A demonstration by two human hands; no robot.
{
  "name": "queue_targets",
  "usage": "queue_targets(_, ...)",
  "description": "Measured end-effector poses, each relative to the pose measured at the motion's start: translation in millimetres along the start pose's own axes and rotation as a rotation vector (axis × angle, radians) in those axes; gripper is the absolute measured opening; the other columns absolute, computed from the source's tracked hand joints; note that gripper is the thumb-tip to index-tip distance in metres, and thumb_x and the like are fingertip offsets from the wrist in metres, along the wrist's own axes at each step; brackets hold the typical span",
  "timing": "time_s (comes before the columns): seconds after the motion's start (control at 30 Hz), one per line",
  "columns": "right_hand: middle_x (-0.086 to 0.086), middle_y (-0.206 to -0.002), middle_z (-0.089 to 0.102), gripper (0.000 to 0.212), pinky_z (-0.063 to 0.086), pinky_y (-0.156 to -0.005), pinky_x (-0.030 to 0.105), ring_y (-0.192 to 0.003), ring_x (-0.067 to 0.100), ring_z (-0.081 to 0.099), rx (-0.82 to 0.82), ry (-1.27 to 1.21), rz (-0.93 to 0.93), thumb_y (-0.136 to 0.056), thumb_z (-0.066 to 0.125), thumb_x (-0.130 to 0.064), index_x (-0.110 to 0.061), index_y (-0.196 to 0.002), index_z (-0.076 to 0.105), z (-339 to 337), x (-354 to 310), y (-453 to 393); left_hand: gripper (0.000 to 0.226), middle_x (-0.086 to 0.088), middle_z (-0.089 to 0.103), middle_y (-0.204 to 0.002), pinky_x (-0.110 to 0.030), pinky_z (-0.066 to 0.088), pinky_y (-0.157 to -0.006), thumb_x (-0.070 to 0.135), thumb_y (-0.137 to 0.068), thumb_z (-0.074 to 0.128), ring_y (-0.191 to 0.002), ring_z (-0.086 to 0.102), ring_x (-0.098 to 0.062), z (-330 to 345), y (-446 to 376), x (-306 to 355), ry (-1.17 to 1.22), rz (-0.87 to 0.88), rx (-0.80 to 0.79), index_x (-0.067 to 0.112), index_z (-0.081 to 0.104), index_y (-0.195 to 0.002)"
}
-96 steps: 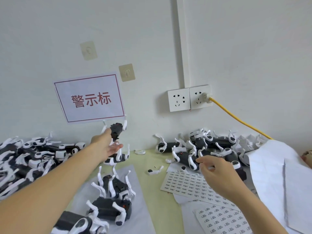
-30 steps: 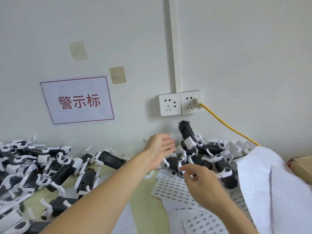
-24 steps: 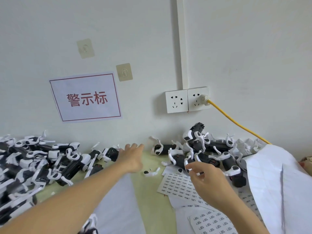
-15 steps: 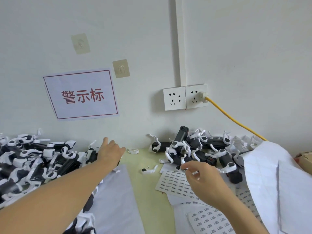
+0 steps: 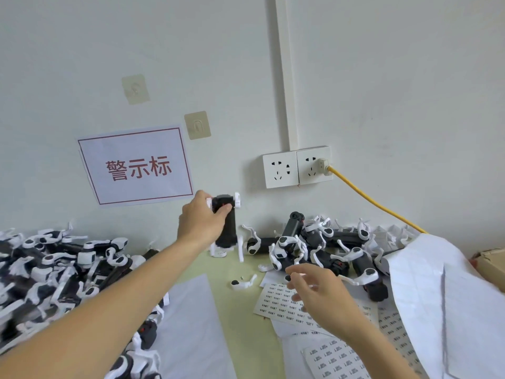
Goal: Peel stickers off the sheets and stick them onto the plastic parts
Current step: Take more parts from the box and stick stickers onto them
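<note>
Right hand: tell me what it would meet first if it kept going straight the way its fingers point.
The right hand hovers over the sticker sheet, fingers aimed up-left. Straight on, it would probably first meet the loose white clip on the table, though depth is unclear and it might pass above it.

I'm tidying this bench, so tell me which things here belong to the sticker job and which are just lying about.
Job: plastic part gripped in left hand; right hand over sticker sheets; piles of parts.

Lying about: wall sign, sockets, yellow cable, cardboard box.
</note>
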State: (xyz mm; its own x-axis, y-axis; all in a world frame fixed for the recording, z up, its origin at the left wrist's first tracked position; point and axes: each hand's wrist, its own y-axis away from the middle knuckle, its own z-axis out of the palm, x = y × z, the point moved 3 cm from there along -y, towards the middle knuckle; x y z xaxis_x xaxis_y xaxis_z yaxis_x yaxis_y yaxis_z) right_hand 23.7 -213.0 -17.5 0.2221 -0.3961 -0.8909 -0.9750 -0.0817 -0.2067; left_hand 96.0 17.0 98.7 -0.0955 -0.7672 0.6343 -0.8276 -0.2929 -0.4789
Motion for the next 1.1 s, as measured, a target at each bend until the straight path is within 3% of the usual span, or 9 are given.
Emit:
queue_targets(0.1, -0.011, -0.112, 0.067, 0.035, 0.062, -0.074, 0.031, -0.087, 0.004, 0.072, -0.060, -0.303, 0.064, -0.099, 0.052, -0.047, -0.036, -0.132, 0.054, 7, -6, 4, 0.025, -0.011, 0.064, -0.108, -0.045, 0.060, -0.080, 0.032, -0.092, 0.068, -0.096, 0.068, -0.029, 15, 33, 22, 0.541, -0.148, -0.057, 0.016, 0.053, -0.105)
queue_targets(0.2, -0.010, -0.114, 0.067, 0.054, 0.061, -0.077, 0.031, -0.096, 0.012, 0.073, -0.091, -0.611, 0.083, -0.085, 0.059, -0.057, -0.044, -0.135, 0.043, 15, -13, 5, 0.023, -0.013, 0.068, -0.104, -0.031, 0.061, -0.065, 0.022, -0.093, 0.069, -0.083, 0.075, -0.023, 42, 75, 29, 0.907, -0.290, -0.093, 0.013, 0.053, -0.107)
queue_targets(0.37, 0.008, -0.092, 0.076, 0.039, 0.061, -0.079, 0.035, -0.086, 0.021, 0.076, 0.228, -0.617, 0.079, -0.098, 0.056, -0.039, -0.020, -0.132, 0.058, 3, -4, -3, 0.032, -0.014, 0.070, -0.113, -0.035, 0.060, -0.071, 0.012, -0.085, 0.076, -0.085, 0.075, -0.027, 67, 124, 26, 1.239, -0.366, -0.140, 0.010, 0.054, -0.108)
queue_targets(0.47, 0.009, -0.079, 0.076, 0.028, 0.060, -0.066, 0.026, -0.080, 0.025, 0.076, 0.258, -0.650, 0.073, -0.099, 0.056, -0.040, -0.017, -0.110, 0.069, -4, -4, -4, 0.054, -0.006, 0.071, -0.118, -0.050, 0.052, -0.098, 0.033, -0.068, 0.086, -0.104, 0.071, -0.029, 62, 130, 23, 1.124, -0.157, -0.216, 0.018, 0.062, -0.114)
queue_targets(0.57, 0.019, -0.075, 0.074, 0.026, 0.061, -0.065, 0.029, -0.069, 0.026, 0.074, 0.132, -0.806, 0.161, -0.103, 0.051, -0.025, -0.005, -0.096, 0.066, 2, -8, -3, 0.070, -0.001, 0.071, -0.119, -0.050, 0.044, -0.107, 0.050, -0.064, 0.083, -0.117, 0.063, -0.022, 52, 132, 21, 0.971, 0.054, -0.324, 0.024, 0.060, -0.125)
queue_targets(0.7, 0.023, -0.074, 0.070, 0.036, 0.059, -0.060, 0.032, -0.061, 0.028, 0.068, -0.093, -0.946, 0.294, -0.102, 0.044, -0.014, 0.003, -0.087, 0.071, 14, -15, 2, 0.078, 0.000, 0.070, -0.117, -0.034, 0.053, -0.092, 0.061, -0.065, 0.084, -0.110, 0.067, -0.020, 44, 134, 25, 0.928, 0.206, -0.501, 0.033, 0.047, -0.128)
queue_targets(0.83, 0.023, -0.076, 0.067, 0.037, 0.055, -0.055, 0.029, -0.062, 0.031, 0.065, -0.241, -0.889, 0.353, -0.104, 0.044, -0.022, 0.001, -0.096, 0.071, 22, -19, 8, 0.041, -0.006, 0.074, -0.105, -0.026, 0.053, -0.078, 0.038, -0.082, 0.074, -0.094, 0.073, -0.025, 38, 132, 23, 0.847, 0.193, -0.459, 0.045, 0.052, -0.116)
queue_targets(1.0, 0.013, -0.090, 0.073, 0.030, 0.061, -0.071, 0.034, -0.074, 0.020, 0.072, -0.169, -0.285, 0.299, -0.105, 0.045, -0.031, -0.011, -0.111, 0.066, 2, -8, 5, 0.049, 0.011, 0.074, -0.094, -0.019, 0.052, -0.067, 0.020, -0.086, 0.075, -0.083, 0.069, -0.005, 31, 120, 2, 0.664, 0.106, -0.345, 0.055, 0.051, -0.111)
queue_targets(1.1, 0.002, -0.087, 0.071, 0.026, 0.056, -0.057, 0.021, -0.055, 0.006, 0.064, -0.106, 0.229, 0.219, -0.102, 0.049, -0.026, -0.016, -0.117, 0.068, -24, 6, 1, 0.047, 0.016, 0.070, -0.096, -0.033, 0.056, -0.081, 0.016, -0.084, 0.078, -0.093, 0.068, -0.009, 27, 113, -20, 0.353, 0.010, -0.261, 0.044, 0.056, -0.115)
